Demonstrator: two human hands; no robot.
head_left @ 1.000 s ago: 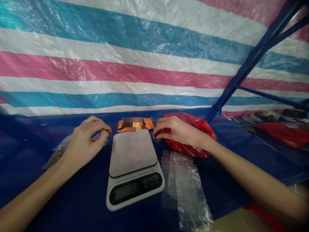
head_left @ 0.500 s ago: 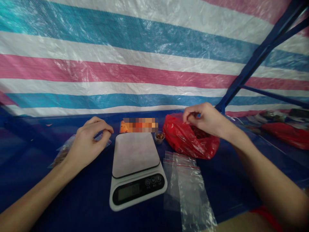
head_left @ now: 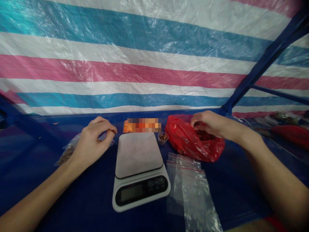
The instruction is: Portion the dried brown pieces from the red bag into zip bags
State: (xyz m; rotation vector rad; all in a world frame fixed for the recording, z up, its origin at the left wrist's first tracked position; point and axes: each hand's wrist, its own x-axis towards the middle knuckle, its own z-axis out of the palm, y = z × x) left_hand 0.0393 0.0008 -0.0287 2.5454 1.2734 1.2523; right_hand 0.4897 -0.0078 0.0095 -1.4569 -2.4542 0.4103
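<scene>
My left hand hovers beside the scale, thumb and index finger pressed together with nothing visible between them. Behind it lies a clear zip bag holding something brown, partly hidden by the hand. A white digital scale stands in the middle, its plate bare and its display faint. My right hand reaches into the mouth of a red plastic bag with dark reddish contents. Its fingers are curled, and what they grip, if anything, is hidden. A small clear cup with brown pieces sits between scale and red bag.
Several flat zip bags overlap right of the scale. Behind the scale lies an orange, partly blurred flat item. A striped tarp hangs at the back, and a blue frame bar slants on the right. Another red bag lies far right.
My right hand has gone lower into the red bag's opening. The whole view has shifted slightly, so everything appears a little further right. The left hand keeps its pinch.
</scene>
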